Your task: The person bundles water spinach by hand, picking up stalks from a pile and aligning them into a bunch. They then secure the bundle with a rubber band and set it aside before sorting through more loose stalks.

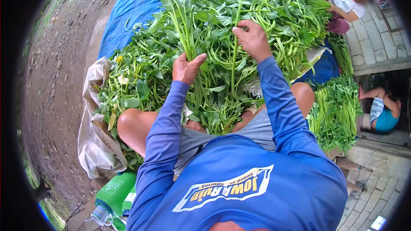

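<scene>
My left hand [187,67] is closed around a bunch of water spinach [182,28], its long green stems and leaves pointing away from me. To its right, my right hand [251,37] pinches one single water spinach stem [235,60], which hangs down below the fingers with leaves at its top. Both hands are above a large heap of loose water spinach [150,64] that spreads around my crossed legs. Some stems lie between my feet.
A blue tarp [117,21] lies under the heap. Left are a crumpled white sack [92,132] and a green jug [114,192]. Bundled greens [336,115] lie at right. One person [344,2] sits at the upper right; another [385,109] is farther down.
</scene>
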`<move>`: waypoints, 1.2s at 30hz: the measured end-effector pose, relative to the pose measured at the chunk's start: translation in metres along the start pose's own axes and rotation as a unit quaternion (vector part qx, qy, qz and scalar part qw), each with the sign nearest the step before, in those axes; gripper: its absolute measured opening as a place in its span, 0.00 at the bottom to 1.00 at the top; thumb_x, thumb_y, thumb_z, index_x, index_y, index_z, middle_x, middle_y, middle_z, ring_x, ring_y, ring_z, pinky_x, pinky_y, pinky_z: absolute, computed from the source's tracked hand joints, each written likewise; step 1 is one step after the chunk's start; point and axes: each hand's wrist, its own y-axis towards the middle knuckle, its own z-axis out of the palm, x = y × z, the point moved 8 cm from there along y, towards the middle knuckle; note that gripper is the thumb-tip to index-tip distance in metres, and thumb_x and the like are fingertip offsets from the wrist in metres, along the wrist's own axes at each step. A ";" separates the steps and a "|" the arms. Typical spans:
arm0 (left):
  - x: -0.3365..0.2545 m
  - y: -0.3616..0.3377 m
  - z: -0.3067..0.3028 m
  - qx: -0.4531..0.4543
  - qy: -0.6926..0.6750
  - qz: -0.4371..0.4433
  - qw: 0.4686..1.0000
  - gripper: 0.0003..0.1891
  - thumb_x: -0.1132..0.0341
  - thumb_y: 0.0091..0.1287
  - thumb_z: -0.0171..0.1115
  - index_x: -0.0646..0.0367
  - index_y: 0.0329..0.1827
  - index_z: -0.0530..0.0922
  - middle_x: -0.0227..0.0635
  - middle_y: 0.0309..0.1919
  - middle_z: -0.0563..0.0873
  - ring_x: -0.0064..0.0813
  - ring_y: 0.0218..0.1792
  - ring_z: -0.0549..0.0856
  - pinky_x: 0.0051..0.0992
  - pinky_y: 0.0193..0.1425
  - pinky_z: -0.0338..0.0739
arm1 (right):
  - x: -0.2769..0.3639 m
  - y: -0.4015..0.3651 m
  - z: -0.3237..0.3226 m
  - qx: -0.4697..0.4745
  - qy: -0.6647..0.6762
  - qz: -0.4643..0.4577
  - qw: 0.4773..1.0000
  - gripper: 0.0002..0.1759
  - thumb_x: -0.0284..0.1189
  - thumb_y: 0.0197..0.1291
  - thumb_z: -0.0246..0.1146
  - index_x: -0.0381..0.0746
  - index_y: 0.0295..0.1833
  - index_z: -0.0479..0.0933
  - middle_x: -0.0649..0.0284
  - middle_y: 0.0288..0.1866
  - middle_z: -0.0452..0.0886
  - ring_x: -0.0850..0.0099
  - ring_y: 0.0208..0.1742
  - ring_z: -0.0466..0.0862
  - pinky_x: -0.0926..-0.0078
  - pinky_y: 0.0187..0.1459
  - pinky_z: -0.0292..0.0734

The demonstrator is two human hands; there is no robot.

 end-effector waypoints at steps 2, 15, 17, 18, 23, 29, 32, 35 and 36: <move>-0.010 -0.004 0.007 0.024 -0.006 0.014 1.000 0.20 0.55 0.66 0.80 0.62 0.49 0.86 0.29 0.36 0.90 0.18 0.31 0.85 0.23 0.33 0.82 | -0.005 0.012 0.012 0.020 -0.153 -0.077 0.985 0.16 0.36 0.64 0.69 0.36 0.50 0.87 0.52 0.47 0.90 0.58 0.45 0.91 0.65 0.48 0.87; 0.019 -0.013 0.020 0.164 -0.087 -0.083 0.979 0.21 0.52 0.69 0.75 0.61 0.52 0.87 0.29 0.40 0.89 0.20 0.37 0.84 0.27 0.43 0.80 | 0.004 -0.008 0.071 0.069 0.113 0.037 0.990 0.20 0.45 0.68 0.70 0.36 0.46 0.86 0.59 0.37 0.89 0.68 0.35 0.88 0.69 0.40 0.85; 0.016 -0.010 0.009 0.146 -0.110 -0.078 0.980 0.19 0.52 0.70 0.74 0.60 0.49 0.87 0.28 0.38 0.88 0.19 0.35 0.83 0.26 0.41 0.80 | 0.014 -0.021 0.034 0.005 -0.015 0.032 0.999 0.29 0.54 0.65 0.69 0.36 0.32 0.85 0.54 0.29 0.86 0.61 0.29 0.86 0.62 0.36 0.81; 0.015 -0.011 0.004 0.138 -0.110 -0.082 0.981 0.19 0.52 0.71 0.74 0.60 0.48 0.86 0.29 0.38 0.88 0.20 0.34 0.83 0.25 0.40 0.80 | 0.010 -0.041 0.036 0.114 -0.042 0.086 0.989 0.31 0.56 0.64 0.69 0.36 0.29 0.84 0.55 0.26 0.85 0.60 0.28 0.85 0.61 0.36 0.81; -0.006 -0.013 -0.005 0.122 -0.137 -0.070 0.981 0.17 0.53 0.72 0.73 0.59 0.44 0.82 0.33 0.33 0.87 0.23 0.29 0.85 0.25 0.35 0.83 | -0.004 -0.146 0.095 0.205 0.376 0.217 0.877 0.16 0.36 0.67 0.74 0.36 0.53 0.87 0.65 0.43 0.91 0.81 0.40 0.85 0.78 0.43 0.80; -0.005 0.005 -0.078 -0.098 -0.124 -0.036 0.987 0.16 0.55 0.72 0.75 0.60 0.41 0.81 0.35 0.28 0.87 0.25 0.24 0.86 0.26 0.29 0.84 | -0.022 -0.212 0.116 0.407 0.441 0.324 0.732 0.17 0.37 0.71 0.71 0.37 0.57 0.85 0.65 0.46 0.90 0.79 0.43 0.86 0.76 0.45 0.83; -0.031 0.004 -0.113 -0.116 -0.030 -0.022 0.993 0.18 0.53 0.71 0.75 0.60 0.40 0.83 0.35 0.29 0.89 0.25 0.25 0.86 0.26 0.31 0.83 | -0.060 -0.208 0.117 0.414 0.096 0.193 0.885 0.20 0.39 0.70 0.67 0.36 0.57 0.86 0.55 0.49 0.92 0.61 0.47 0.90 0.63 0.53 0.85; -0.045 -0.003 -0.121 -0.139 -0.048 -0.001 0.989 0.17 0.54 0.71 0.75 0.60 0.41 0.84 0.35 0.29 0.89 0.23 0.24 0.85 0.26 0.29 0.81 | -0.075 -0.139 0.123 0.153 -0.008 0.087 0.984 0.16 0.37 0.66 0.63 0.37 0.48 0.88 0.46 0.48 0.89 0.50 0.50 0.89 0.56 0.55 0.84; -0.049 -0.004 -0.123 -0.141 -0.053 0.006 0.989 0.17 0.54 0.71 0.75 0.61 0.41 0.84 0.35 0.29 0.89 0.23 0.24 0.85 0.26 0.28 0.81 | -0.081 -0.119 0.135 0.121 0.011 0.131 0.984 0.15 0.36 0.64 0.60 0.38 0.41 0.88 0.43 0.46 0.88 0.47 0.51 0.88 0.53 0.54 0.84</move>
